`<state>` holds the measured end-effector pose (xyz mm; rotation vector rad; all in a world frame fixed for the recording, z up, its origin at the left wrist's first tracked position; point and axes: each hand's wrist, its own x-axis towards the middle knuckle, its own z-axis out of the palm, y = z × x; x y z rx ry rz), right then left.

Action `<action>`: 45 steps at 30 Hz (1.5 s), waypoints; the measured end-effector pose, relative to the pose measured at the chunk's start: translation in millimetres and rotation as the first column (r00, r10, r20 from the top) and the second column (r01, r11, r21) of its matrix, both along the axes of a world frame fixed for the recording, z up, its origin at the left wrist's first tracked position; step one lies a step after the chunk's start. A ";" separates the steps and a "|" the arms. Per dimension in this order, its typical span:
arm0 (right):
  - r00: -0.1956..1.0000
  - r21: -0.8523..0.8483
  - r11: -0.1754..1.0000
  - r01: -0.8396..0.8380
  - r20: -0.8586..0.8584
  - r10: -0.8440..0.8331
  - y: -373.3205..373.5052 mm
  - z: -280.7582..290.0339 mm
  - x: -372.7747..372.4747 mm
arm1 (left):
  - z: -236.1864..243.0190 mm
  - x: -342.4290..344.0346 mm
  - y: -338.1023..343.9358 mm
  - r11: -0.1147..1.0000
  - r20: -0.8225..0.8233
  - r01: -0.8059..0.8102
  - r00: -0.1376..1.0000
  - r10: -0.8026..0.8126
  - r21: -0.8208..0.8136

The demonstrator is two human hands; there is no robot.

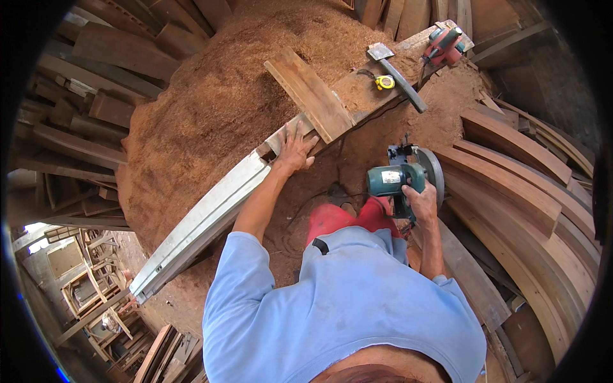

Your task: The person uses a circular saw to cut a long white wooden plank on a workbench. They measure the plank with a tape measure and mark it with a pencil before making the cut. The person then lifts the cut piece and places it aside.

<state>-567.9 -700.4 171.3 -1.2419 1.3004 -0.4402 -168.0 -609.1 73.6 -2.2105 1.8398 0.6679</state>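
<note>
My left hand [294, 150] lies with its fingers spread on a long narrow workbench beam, right beside the lower end of a short wooden board [308, 94]. The board rests across the beam. My right hand [422, 203] is wrapped round the handle of a green circular saw [385, 180], which I hold by my right knee, apart from the board. Its round grey guard [429, 171] faces right. The near part of the beam is a pale, whitish length of timber [207, 214].
Further along the beam lie a hammer [402, 82], a yellow tape measure [384, 82] and a red power tool [442, 48]. A big sawdust heap [198, 121] rises behind it. Stacked planks [511, 185] stand at the right, more timber [80, 150] at the left.
</note>
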 end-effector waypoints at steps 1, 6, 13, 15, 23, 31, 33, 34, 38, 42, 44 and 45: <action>1.000 -0.010 1.000 -0.017 0.017 0.017 -4.4 9.9 8.4 | -1.8 -1.7 1.9 1.000 0.004 -0.003 1.000 0.003 -0.013; 0.990 0.004 0.991 -0.136 0.031 0.136 -33.2 46.1 46.0 | -12.6 -13.1 7.0 0.997 -0.018 -0.060 0.998 0.059 -0.058; 0.930 -0.173 0.916 -0.363 -0.012 0.367 -61.3 56.5 102.6 | -19.6 -18.1 10.2 0.987 -0.031 -0.117 0.993 0.114 -0.107; 0.918 -0.173 0.903 -0.394 -0.026 0.395 -67.2 53.7 116.6 | -19.9 -18.0 9.9 0.986 -0.037 -0.127 0.992 0.123 -0.110; 0.888 -0.176 0.871 -0.459 -0.126 0.443 -62.2 31.1 134.2 | -10.8 -10.1 12.2 0.990 -0.105 -0.106 0.990 0.096 -0.093; 0.882 -0.108 0.876 -0.470 -0.106 0.460 -68.2 36.5 132.1 | -13.1 6.0 12.1 0.917 -0.058 -0.372 0.928 0.367 -0.141; 0.885 -0.130 0.875 -0.466 -0.071 0.461 -69.3 33.8 130.8 | -11.5 6.2 10.3 0.921 -0.046 -0.378 0.926 0.375 -0.098; 0.883 -0.144 0.872 -0.468 -0.056 0.465 -69.5 34.7 131.0 | -9.9 5.9 9.6 0.919 -0.052 -0.384 0.923 0.380 -0.089; 0.883 -0.180 0.865 -0.468 -0.052 0.467 -69.3 33.4 133.4 | 0.6 5.3 5.5 0.910 -0.075 -0.408 0.912 0.402 -0.081; 0.880 -0.171 0.864 -0.474 -0.065 0.470 -69.7 26.6 130.5 | 2.3 -9.8 9.3 0.935 -0.026 -0.298 0.954 0.299 -0.193; 0.885 -0.170 0.869 -0.464 -0.040 0.465 -69.3 27.8 129.7 | -21.4 -18.7 14.9 0.927 -0.080 -0.197 0.980 0.181 -0.318; 0.885 -0.182 0.867 -0.464 -0.040 0.465 -69.2 26.1 128.3 | -23.2 -24.5 16.2 0.915 -0.103 -0.149 0.988 0.119 -0.375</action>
